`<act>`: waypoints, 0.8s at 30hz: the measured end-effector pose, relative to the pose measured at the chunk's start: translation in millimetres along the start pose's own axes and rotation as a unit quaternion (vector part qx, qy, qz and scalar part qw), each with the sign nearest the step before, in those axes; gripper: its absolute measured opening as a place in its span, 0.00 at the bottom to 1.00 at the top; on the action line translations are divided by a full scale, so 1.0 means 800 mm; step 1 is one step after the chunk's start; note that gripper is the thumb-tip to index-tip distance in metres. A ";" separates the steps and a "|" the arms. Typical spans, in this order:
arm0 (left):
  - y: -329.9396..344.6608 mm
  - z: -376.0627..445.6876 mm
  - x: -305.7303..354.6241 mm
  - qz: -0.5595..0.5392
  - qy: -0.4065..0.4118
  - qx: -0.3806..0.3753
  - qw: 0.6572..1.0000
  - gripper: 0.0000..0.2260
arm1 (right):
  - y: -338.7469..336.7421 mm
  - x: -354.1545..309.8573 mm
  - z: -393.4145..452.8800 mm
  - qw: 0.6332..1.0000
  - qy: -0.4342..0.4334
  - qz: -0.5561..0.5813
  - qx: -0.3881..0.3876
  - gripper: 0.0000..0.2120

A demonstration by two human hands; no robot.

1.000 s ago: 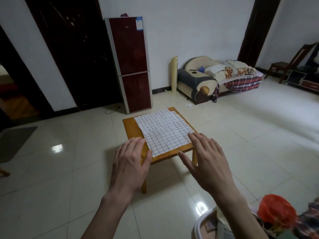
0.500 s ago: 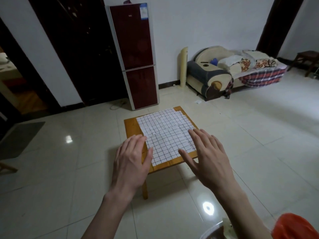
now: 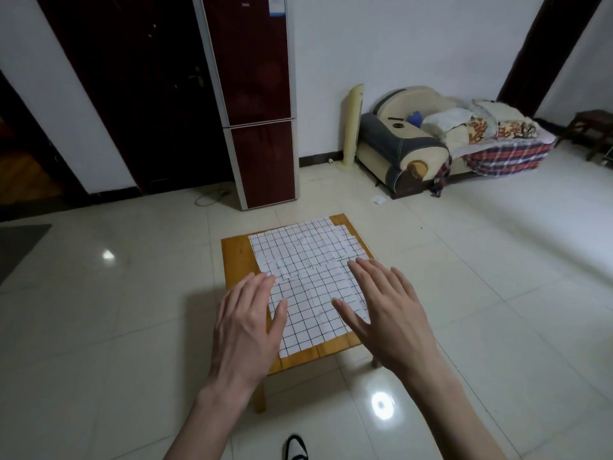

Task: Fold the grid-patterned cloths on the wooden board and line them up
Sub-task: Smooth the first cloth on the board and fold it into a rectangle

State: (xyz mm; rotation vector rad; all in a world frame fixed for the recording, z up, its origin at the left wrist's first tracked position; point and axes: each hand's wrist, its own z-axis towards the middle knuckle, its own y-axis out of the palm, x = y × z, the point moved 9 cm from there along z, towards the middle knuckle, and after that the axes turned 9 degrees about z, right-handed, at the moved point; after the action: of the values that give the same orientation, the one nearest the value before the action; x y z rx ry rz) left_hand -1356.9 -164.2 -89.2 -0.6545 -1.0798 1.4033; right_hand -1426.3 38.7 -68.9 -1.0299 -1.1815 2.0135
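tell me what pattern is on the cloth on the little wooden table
A grid of thin dark lines on white; the cloth shows only in the head view.

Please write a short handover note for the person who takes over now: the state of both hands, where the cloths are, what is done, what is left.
Left hand: open, fingers straight, over the near-left of the cloths, holding nothing.
Right hand: open, over their near-right side, holding nothing.
Grid-patterned cloths: spread flat, overlapping, on the wooden board.
Done: no fold visible.
Left: fold each cloth and line them up on the board.
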 end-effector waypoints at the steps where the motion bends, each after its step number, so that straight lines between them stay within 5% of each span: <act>1: 0.009 0.014 -0.009 -0.004 -0.002 0.000 1.000 0.24 | 0.009 0.004 0.018 1.000 0.000 -0.001 -0.005 0.38; 24: 0.206 0.185 -0.095 -0.032 -0.053 -0.058 0.996 0.22 | 0.169 0.100 0.236 0.998 -0.024 0.004 -0.059 0.33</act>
State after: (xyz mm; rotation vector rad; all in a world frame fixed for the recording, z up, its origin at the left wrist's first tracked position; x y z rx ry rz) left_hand -1549.1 -252.4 -189.7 -0.6279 -1.2633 1.3405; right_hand -1640.7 -42.1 -157.1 -1.0508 -1.3365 2.0051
